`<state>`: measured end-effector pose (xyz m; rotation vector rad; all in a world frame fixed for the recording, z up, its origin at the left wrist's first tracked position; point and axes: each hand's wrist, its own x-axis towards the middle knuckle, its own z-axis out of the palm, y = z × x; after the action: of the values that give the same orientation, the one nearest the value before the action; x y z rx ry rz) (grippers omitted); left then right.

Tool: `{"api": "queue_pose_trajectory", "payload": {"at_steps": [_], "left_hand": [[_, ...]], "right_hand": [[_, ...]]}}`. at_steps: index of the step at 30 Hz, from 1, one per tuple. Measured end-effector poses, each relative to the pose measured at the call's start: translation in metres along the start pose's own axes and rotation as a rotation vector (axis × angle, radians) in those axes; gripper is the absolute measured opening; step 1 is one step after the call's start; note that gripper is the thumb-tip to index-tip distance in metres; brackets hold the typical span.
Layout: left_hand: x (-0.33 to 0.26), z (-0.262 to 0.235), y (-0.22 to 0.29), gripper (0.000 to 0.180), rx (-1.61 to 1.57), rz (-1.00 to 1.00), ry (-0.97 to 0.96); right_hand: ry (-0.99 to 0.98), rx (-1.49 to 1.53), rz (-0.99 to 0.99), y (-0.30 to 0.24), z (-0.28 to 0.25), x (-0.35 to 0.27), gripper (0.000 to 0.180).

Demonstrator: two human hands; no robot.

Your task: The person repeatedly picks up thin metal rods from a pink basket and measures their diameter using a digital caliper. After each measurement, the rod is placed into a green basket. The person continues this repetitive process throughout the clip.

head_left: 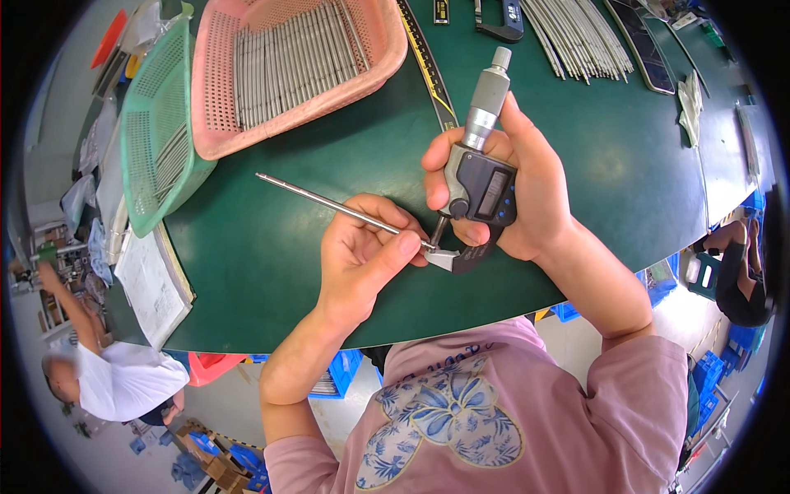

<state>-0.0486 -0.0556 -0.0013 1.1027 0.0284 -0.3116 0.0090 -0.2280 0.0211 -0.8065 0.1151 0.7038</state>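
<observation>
My left hand [362, 255] pinches a thin metal rod [321, 199] between thumb and fingers near its right end. The rod slants up to the left over the green table. In my right hand [527, 181] is a digital micrometer [485, 185] with a grey barrel, a dark body and a small display. My fingers wrap round its body, with the thimble pointing up and away. The rod's right end sits at the micrometer's jaws, beside the spindle and anvil. Whether the jaws touch the rod I cannot tell.
A pink basket [216, 107] holding many rods stands at the far left, against a green basket [136, 156]. Loose rods [576, 37], a phone [642, 45], a second micrometer [500, 25] and a ruler [426, 62] lie along the far side. Papers [155, 284] rest at the left edge.
</observation>
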Motion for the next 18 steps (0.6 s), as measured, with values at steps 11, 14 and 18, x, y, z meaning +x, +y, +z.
{"api": "queue_pose_trajectory", "payload": {"at_steps": [11,14,18], "left_hand": [[-0.0002,-0.0022,-0.0007,0.022,-0.018,0.023,-0.072],[0.0001,-0.002,-0.0004,0.022,-0.02,0.025,-0.079],[0.0002,-0.0024,-0.0003,0.022,-0.022,0.019,-0.085]], "right_hand": [[0.008,0.064,0.037,-0.0007,0.0003,-0.0008,0.071],[0.008,0.053,0.032,-0.0004,0.0002,-0.0008,0.07],[-0.001,0.048,0.021,0.0006,-0.0008,-0.0003,0.07]]}}
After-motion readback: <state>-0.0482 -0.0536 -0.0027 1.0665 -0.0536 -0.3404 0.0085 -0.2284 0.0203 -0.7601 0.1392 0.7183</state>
